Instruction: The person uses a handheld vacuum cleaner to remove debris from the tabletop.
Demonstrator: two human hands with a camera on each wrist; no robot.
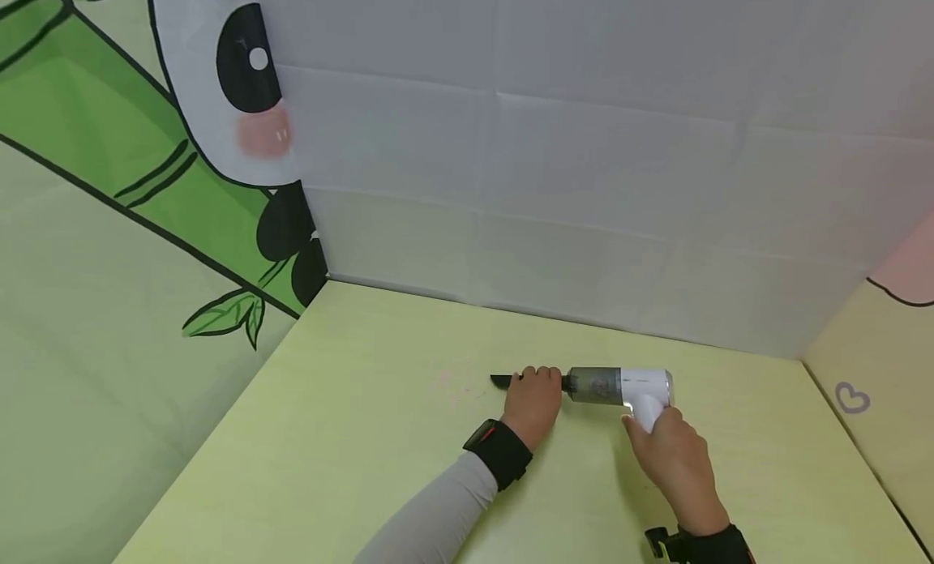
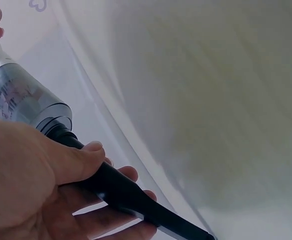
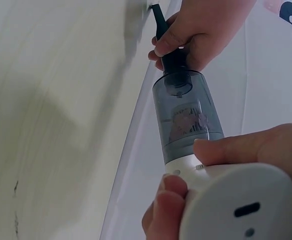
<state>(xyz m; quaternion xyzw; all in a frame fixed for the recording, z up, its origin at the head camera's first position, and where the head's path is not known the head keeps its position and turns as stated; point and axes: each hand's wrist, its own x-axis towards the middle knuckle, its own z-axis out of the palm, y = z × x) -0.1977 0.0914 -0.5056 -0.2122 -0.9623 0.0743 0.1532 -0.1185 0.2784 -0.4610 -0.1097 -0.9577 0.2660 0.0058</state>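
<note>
A white handheld vacuum cleaner [image 1: 645, 383] with a clear grey dust cup [image 1: 594, 386] is held sideways over the pale yellow table. My right hand [image 1: 674, 459] grips its white handle, the thumb up along the body in the right wrist view. My left hand [image 1: 534, 406] holds the black crevice nozzle [image 2: 118, 185], thumb on one side and fingers on the other. The nozzle's tip points left, close over the table. Pinkish scraps [image 3: 188, 122] show inside the dust cup. Faint pink bits [image 1: 445, 378] lie on the table left of the tip.
The yellow table [image 1: 328, 450] meets a whitish wall sheet [image 1: 554, 183] at the back. A printed panel with green bamboo [image 1: 131, 110] stands at the left, and a cream panel with a small heart [image 1: 852, 397] at the right. Dark marks [image 3: 16, 200] show on the tabletop.
</note>
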